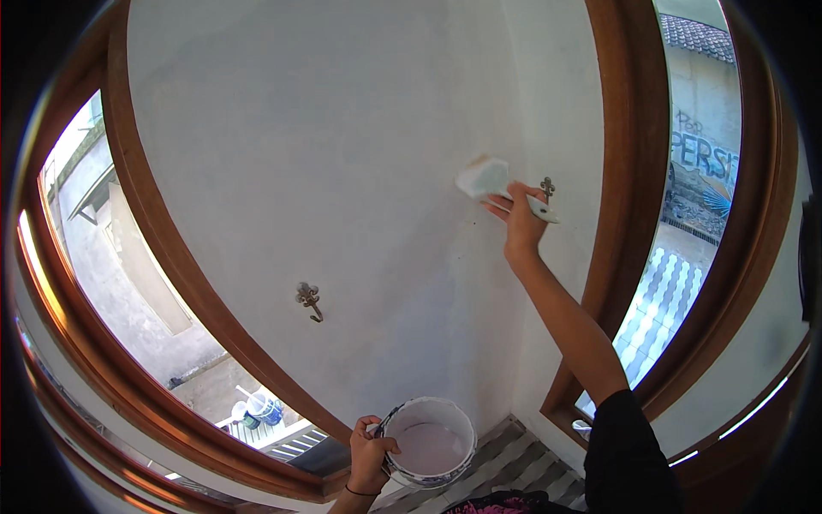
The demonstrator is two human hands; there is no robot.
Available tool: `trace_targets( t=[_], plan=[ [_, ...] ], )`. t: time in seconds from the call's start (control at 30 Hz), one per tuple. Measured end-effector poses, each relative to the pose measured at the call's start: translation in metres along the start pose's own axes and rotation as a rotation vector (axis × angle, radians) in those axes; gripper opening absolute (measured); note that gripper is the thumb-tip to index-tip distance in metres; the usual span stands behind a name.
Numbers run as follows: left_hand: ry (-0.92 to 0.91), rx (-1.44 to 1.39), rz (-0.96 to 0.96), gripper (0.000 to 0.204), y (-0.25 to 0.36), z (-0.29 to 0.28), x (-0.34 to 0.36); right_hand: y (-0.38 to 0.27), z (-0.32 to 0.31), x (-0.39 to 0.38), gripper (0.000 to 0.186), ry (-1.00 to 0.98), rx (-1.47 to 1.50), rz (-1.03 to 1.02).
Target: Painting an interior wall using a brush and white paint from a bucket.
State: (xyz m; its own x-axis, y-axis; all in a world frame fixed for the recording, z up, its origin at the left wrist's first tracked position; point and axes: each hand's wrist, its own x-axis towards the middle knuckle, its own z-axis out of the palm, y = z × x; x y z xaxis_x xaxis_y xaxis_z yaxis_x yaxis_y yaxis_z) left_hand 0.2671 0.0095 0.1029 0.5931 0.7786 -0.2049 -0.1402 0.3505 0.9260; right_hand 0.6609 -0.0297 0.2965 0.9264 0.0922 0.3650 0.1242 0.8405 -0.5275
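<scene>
My right hand (522, 218) is closed round the handle of a wide paintbrush (488, 178), raised in front of the white wall (342, 154). The brush head is coated in whitish paint, and its bristle tip is at the wall surface near the corner. Low in the view, my left hand (370, 454) grips the rim of a paint bucket (428, 441), thumb over the edge. Pale, slightly pinkish white paint fills part of the bucket, which is held upright with its mouth facing me.
One metal wall hook (308, 300) sticks out at lower left; another hook (547, 187) is right beside my right hand. Brown wooden frames (629, 171) border windows on both sides. Patterned floor tiles (527, 463) lie below. Outside the left window are several containers (257, 407).
</scene>
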Motion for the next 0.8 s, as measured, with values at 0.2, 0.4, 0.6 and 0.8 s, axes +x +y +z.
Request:
trace_targets(
  t=[0.2,0.4,0.6,0.8],
  plan=[
    [0.005,-0.099,-0.029,0.059,0.001,0.009,-0.001,-0.066,0.015,0.052,0.020,-0.315,-0.323,-0.388],
    [0.028,-0.128,-0.010,0.059,-0.020,0.007,0.003,-0.125,0.100,0.118,0.036,-0.743,-0.726,-1.428],
    [0.130,-0.113,0.042,0.062,-0.039,0.003,0.009,-0.055,0.068,0.100,0.035,-0.729,-0.794,-1.432],
    [0.137,-0.097,0.013,0.062,-0.031,0.022,0.015,-0.014,-0.025,0.047,0.035,-0.840,-0.892,-1.262]
  ],
)
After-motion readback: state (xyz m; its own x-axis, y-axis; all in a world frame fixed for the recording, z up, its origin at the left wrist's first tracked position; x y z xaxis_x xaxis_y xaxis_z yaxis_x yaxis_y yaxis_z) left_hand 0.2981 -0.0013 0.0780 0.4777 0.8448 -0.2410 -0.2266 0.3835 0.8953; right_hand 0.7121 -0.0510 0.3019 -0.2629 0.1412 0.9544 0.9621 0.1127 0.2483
